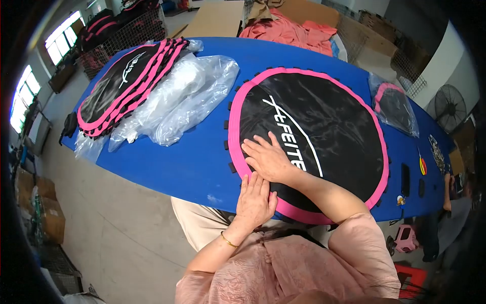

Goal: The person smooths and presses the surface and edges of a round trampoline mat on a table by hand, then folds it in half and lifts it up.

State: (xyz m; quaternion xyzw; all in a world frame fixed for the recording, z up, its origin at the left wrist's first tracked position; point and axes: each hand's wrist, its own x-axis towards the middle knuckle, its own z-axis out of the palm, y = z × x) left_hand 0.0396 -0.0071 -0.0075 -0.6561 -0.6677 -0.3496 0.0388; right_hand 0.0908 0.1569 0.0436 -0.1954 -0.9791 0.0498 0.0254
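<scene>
A round black trampoline mat (344, 116) with a pink border, white lettering and small black tabs round its rim lies flat on the blue table. My right hand (268, 158) rests palm down on it, fingers spread, beside the lettering. Lower down, my left hand (253, 201) lies flat at the pink border near the table's front edge, its fingertips close to my right wrist. Neither hand grips anything. A stack of similar folded mats (121, 81) sits at the left, alongside clear plastic bags (187, 96).
On the blue table (167, 172), a bagged mat (395, 106) lies at the right, near a red-and-yellow tool (422, 164) and a black phone-like object (405, 180). Pink cloth (288, 35) is heaped behind. A fan (449, 104) and another person's arm (447, 192) are at the right.
</scene>
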